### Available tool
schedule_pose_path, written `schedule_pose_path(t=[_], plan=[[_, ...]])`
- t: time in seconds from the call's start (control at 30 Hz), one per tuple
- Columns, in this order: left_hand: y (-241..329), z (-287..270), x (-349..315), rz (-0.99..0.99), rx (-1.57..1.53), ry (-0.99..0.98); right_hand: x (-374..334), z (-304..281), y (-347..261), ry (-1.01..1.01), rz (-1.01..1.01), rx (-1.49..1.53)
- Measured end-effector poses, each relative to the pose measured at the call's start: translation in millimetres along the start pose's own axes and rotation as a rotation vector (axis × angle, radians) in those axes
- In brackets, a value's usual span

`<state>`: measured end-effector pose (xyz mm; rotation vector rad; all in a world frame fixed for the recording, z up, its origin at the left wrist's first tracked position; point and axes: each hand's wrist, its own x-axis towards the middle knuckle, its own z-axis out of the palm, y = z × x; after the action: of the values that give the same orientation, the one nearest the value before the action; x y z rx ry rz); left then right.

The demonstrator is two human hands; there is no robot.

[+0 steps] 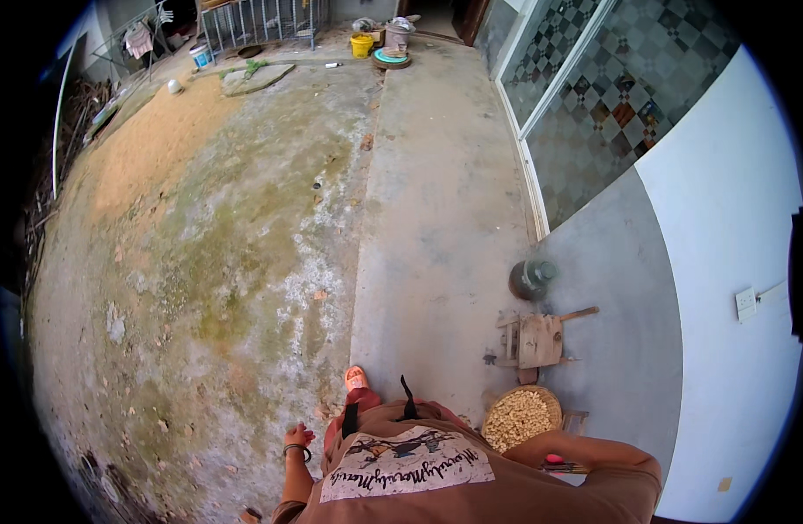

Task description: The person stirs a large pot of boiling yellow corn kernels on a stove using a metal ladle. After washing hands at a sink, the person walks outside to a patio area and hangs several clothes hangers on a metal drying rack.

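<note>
Frame's lower right: pale-yellow chunks (519,419) in a round tan woven basket (555,409); just above, a brown rectangular wooden stand (539,341); above that, a dark-green rounded jar (529,280). Far right: a white square socket (745,304) on a white wall (724,201). Top: a round yellow plastic bucket (361,46) right of a grey metal-barred cage (257,28).

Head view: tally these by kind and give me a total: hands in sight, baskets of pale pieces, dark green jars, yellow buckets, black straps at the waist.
Left hand: 1 (the right is out of sight)
Basket of pale pieces: 1
Dark green jar: 1
Yellow bucket: 1
Black straps: 2
Total: 6
</note>
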<state>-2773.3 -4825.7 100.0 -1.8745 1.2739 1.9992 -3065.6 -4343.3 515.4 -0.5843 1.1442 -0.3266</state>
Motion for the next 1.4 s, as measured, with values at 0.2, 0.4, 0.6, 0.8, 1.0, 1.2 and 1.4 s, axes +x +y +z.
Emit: schedule_pose_path(t=[0.2, 0.4, 0.6, 0.8, 1.0, 1.2, 1.4], plan=[[163, 97, 79, 0.081, 0.278, -0.15, -41, -116, -30, 0.37, 0.308, -0.297], [314, 254, 130, 0.255, 0.414, -0.276, -57, -236, -22, 0.797, 0.489, -0.325], [389, 409, 172, 0.305, 0.537, -0.192, -83, -421, 24, 0.893, 0.331, -0.382], [484, 499, 164, 0.146, 0.968, 0.053, -165, -654, -22, 1.151, 0.161, -0.594], [579, 630, 169, 0.25, 1.008, 0.042, -232, -847, -110, 1.256, -0.071, -0.68], [714, 764, 250, 0.263, 0.916, 0.0, -279, -1025, -115, 1.168, -0.326, -0.678], [854, 955, 333, 0.321, 1.249, -0.323, -359, -1192, -39, 1.332, -0.013, -0.477]])
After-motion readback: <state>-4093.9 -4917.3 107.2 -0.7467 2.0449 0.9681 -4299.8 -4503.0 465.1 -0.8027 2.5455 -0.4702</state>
